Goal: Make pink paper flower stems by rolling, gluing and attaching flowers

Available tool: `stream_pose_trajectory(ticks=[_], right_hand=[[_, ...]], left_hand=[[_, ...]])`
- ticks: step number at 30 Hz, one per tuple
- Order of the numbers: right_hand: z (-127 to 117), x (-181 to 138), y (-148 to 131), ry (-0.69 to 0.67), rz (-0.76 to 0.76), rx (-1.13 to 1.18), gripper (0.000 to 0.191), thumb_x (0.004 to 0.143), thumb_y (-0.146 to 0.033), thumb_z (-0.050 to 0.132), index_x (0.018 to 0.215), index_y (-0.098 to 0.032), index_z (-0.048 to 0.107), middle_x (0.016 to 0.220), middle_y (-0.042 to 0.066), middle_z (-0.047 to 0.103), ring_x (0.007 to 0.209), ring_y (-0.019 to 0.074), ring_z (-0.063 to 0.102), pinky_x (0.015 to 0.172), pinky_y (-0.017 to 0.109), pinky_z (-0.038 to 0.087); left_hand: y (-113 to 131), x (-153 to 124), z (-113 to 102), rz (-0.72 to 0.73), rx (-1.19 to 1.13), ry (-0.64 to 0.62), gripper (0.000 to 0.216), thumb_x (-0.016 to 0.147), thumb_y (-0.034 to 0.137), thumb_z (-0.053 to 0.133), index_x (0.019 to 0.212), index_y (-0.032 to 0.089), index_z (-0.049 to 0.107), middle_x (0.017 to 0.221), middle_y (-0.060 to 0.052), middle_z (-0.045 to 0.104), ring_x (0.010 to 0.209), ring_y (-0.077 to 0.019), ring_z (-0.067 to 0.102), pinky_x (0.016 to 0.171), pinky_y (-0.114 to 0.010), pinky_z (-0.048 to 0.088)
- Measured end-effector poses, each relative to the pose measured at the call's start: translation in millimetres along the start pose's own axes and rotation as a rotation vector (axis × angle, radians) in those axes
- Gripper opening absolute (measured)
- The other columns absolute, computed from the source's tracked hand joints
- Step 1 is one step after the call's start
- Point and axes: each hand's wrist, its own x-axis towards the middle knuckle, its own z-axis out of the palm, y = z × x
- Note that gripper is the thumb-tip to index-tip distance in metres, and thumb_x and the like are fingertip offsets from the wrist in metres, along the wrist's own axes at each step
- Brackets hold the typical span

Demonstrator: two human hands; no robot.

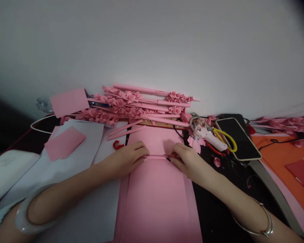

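Observation:
A long pink paper sheet lies in front of me on the table. Across its middle runs a thin rolled fold of pink paper. My left hand presses on the left end of that roll with its fingers curled over it. My right hand pinches the right end of the roll. Both hands are closed on the rolled paper edge.
A pile of pink paper rolls and paper flowers lies against the wall. A white glue gun, yellow-handled scissors and a dark phone sit to the right. Pink paper squares lie left, orange paper right.

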Motion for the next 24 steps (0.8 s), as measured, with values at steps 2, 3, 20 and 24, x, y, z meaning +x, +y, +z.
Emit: stream_pose_trajectory(ticks=[2,3,20,24], right_hand=[[-0.4,-0.1,0.7,0.018,-0.006,0.043,0.016,0.080,-0.002,0.053,0.080,-0.018,0.053,0.085,0.004,0.057,0.075,0.0154,0.055,0.067,0.027,0.043],[-0.3,-0.3,1.0,0.023,-0.004,0.063,0.017,0.079,-0.001,0.053,0.081,-0.018,0.054,0.086,0.004,0.057,0.076,0.0153,0.055,0.068,0.027,0.043],[3.4,-4.8,-7.2,0.052,-0.074,-0.188,0.017,0.088,-0.010,0.048,0.090,-0.018,0.063,0.092,0.008,0.061,0.082,0.0189,0.062,0.072,0.030,0.050],[5.4,-6.2,-7.5,0.035,-0.091,-0.288,0.017,0.092,-0.013,0.045,0.091,-0.016,0.062,0.094,0.009,0.062,0.082,0.0193,0.062,0.070,0.030,0.050]], left_hand=[[-0.1,-0.2,0.7,0.005,0.013,0.006,0.018,0.094,0.013,0.041,0.099,0.017,0.058,0.100,-0.006,0.056,0.090,-0.0167,0.056,0.083,-0.029,0.045],[0.1,-0.3,1.0,0.004,0.022,0.007,0.018,0.093,0.012,0.041,0.098,0.017,0.058,0.100,-0.006,0.056,0.090,-0.0167,0.056,0.082,-0.029,0.045],[0.9,-2.3,-0.3,-0.024,0.156,0.097,0.022,0.096,0.018,0.039,0.110,0.017,0.056,0.106,-0.007,0.061,0.096,-0.0174,0.059,0.085,-0.030,0.047],[-6.2,0.3,-3.1,-0.004,0.135,0.166,0.023,0.096,0.020,0.041,0.101,0.018,0.064,0.101,-0.007,0.059,0.093,-0.0175,0.057,0.082,-0.029,0.046]])
